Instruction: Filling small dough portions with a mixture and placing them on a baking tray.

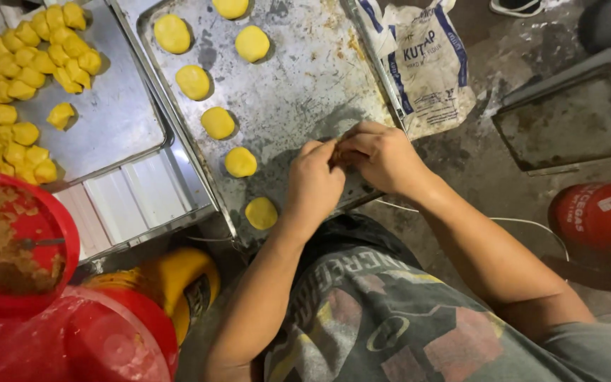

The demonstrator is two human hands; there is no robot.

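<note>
Both hands, left (pixel 314 185) and right (pixel 380 157), pinched together around something hidden, probably soft squishy dough, over the metal tray (pixel 305 85) near flattened yellow dough rounds (pixel 240 162), so best cupped gently underneath.

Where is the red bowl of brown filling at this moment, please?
In the head view, the red bowl sits at the lower left, just below the tray of yellow dough pieces, left of the person's left hand.

Even overhead light, soft shadows, mild glare on baking tray (pixel 298 78); edges slightly blurred.
</note>
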